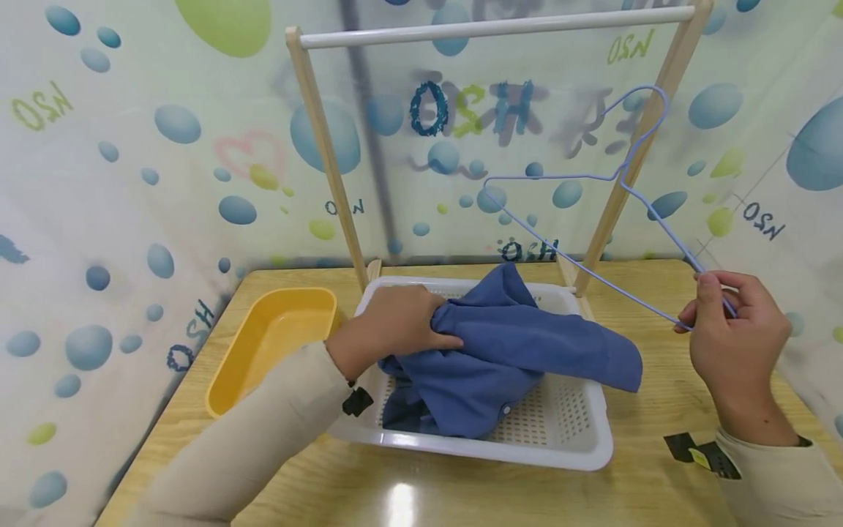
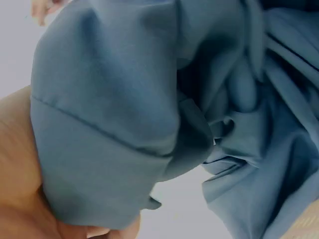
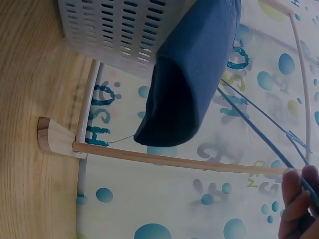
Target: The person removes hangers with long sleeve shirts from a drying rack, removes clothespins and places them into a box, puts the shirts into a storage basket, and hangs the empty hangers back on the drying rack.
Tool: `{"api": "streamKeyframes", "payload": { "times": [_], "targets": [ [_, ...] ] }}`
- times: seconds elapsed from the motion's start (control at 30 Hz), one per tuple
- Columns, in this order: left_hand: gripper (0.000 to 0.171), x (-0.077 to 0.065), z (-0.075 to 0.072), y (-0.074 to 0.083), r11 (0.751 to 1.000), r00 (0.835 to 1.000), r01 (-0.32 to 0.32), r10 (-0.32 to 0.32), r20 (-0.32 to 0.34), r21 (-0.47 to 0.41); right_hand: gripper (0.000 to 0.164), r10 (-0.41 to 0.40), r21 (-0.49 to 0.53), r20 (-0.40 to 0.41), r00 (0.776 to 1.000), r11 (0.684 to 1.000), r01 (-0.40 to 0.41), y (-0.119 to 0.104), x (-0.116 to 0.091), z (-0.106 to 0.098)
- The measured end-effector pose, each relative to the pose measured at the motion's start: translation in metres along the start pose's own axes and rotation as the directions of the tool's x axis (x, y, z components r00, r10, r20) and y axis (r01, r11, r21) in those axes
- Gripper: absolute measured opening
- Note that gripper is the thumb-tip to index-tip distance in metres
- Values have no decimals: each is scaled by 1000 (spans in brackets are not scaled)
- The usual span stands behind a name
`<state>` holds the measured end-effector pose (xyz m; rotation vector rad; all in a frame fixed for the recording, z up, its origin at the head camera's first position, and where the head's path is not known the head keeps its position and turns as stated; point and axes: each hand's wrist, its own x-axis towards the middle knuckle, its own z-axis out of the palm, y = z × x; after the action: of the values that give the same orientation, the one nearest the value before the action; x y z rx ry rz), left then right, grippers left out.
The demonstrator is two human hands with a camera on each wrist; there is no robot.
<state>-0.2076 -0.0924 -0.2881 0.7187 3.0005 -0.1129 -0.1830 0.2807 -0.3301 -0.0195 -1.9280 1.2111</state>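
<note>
A crumpled blue shirt [image 1: 487, 351] with a white button lies in the white basket [image 1: 461, 445]. My left hand [image 1: 402, 318] grips the shirt at its left side, thumb and fingers on the cloth. One sleeve [image 1: 566, 344] stretches right, past the basket's rim; in the right wrist view its open cuff [image 3: 172, 109] faces the camera. Up close in the left wrist view, the fabric [image 2: 104, 109] bulges over the fingers. My right hand [image 1: 737, 329] holds a blue wire hanger [image 1: 560, 252] by one corner, raised right of the basket with its hook upward.
Behind the basket stands a wooden rack with a white crossbar [image 1: 494, 28]. A yellow tray [image 1: 276, 337] sits left of the basket on the wooden table [image 1: 342, 483]. A patterned curtain [image 1: 197, 183] hangs at the back and sides.
</note>
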Motion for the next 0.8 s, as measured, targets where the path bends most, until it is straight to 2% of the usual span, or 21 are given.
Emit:
{"api": "streamKeyframes", "payload": {
  "times": [0.13,0.23,0.37,0.47,0.6,0.8],
  "targets": [
    [50,10,13,7,995,996,-55,50,68,79,11,-14,1,2,1000,1000,14,2,-1,-1],
    [45,19,22,13,990,989,-96,83,125,99,13,-17,4,4,1000,1000,17,3,-1,-1],
    [31,30,31,23,979,964,-161,128,234,127,14,-10,12,5,1000,1000,10,5,-1,-2],
    [26,36,37,29,971,942,-188,136,306,149,13,-3,21,4,1000,1000,3,6,-1,-2],
    [24,41,46,31,973,923,-192,135,360,129,10,7,26,6,1000,1000,-7,8,-1,-3],
    [23,47,59,24,982,894,-185,155,420,31,10,15,33,5,1000,999,-15,7,-1,-4]
  ]
}}
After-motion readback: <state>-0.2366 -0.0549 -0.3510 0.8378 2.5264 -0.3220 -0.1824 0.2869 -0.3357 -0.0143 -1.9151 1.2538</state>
